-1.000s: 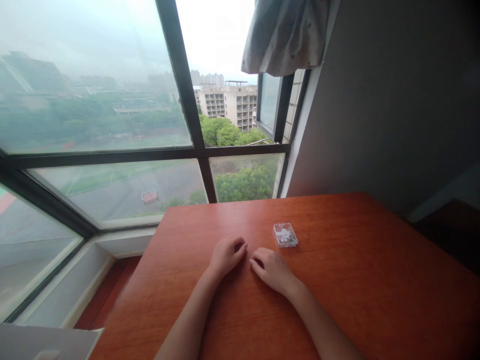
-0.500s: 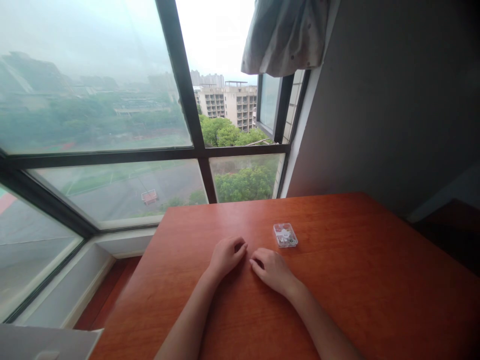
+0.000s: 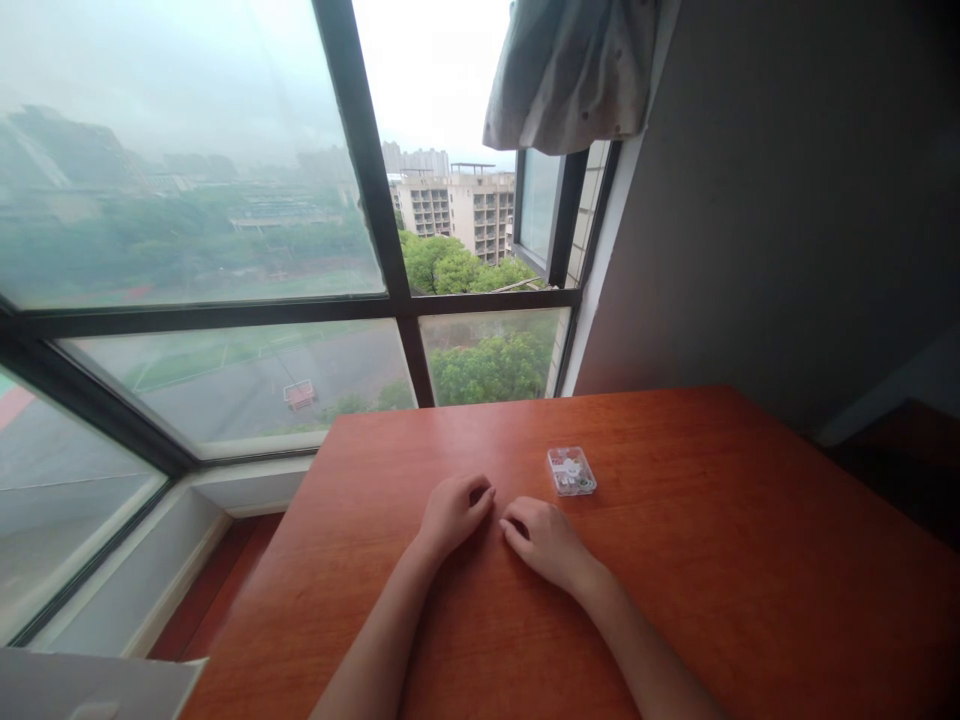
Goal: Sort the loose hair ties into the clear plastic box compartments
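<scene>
My left hand (image 3: pixel 454 512) rests on the reddish wooden table (image 3: pixel 712 560) with its fingers curled under into a loose fist. My right hand (image 3: pixel 545 540) lies beside it, a small gap between them, its fingers also curled in against the wood. Nothing shows in either hand. A small clear plastic box (image 3: pixel 571 470) with small white pieces inside sits on the table just beyond my right hand, not touched by it.
A large window with dark frames (image 3: pixel 375 250) lies past the table's far edge, looking out on trees and buildings. A grey curtain (image 3: pixel 574 70) hangs bunched at the top. A dark wall (image 3: pixel 787 200) runs along the right. The floor drops away left of the table.
</scene>
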A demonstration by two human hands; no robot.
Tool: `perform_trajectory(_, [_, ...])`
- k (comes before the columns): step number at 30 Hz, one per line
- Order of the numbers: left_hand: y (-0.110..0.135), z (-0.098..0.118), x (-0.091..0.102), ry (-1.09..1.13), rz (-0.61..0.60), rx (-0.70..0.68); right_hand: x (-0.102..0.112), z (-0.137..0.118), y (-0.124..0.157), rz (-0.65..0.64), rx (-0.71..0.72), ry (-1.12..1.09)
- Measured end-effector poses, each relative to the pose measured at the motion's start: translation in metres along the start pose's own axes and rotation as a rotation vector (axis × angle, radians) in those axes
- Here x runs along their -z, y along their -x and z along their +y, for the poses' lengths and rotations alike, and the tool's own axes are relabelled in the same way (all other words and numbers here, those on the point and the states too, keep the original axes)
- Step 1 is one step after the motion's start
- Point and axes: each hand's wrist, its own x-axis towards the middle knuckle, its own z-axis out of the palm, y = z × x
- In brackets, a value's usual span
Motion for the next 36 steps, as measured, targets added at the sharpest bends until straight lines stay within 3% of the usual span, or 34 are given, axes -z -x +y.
perform_trajectory(5, [0.000, -0.001, -0.001, -0.003, 0.016, -0.012, 0.001, 0.000, 0.000, 0.065, 0.021, -0.051])
perform_trajectory(12, [0.000, -0.001, -0.001, -0.007, 0.001, -0.001, 0.010, 0.022, -0.003, 0.503, -0.100, -0.036])
perform_trajectory(15, [0.000, 0.000, -0.001, -0.020, -0.008, 0.009, 0.012, 0.041, -0.006, 0.602, -0.154, 0.031])
perform_trajectory(25, [-0.001, 0.005, 0.003, -0.051, -0.049, 0.023, -0.003, 0.075, -0.010, 0.649, -0.234, 0.066])
perform_trajectory(31, [-0.001, 0.015, 0.006, -0.112, -0.079, -0.007, -0.001, 0.066, -0.011, 0.645, -0.216, -0.152])
perform_trajectory(36, [0.002, 0.024, -0.003, -0.006, -0.068, -0.024, 0.003, 0.050, -0.010, 0.600, -0.169, -0.292])
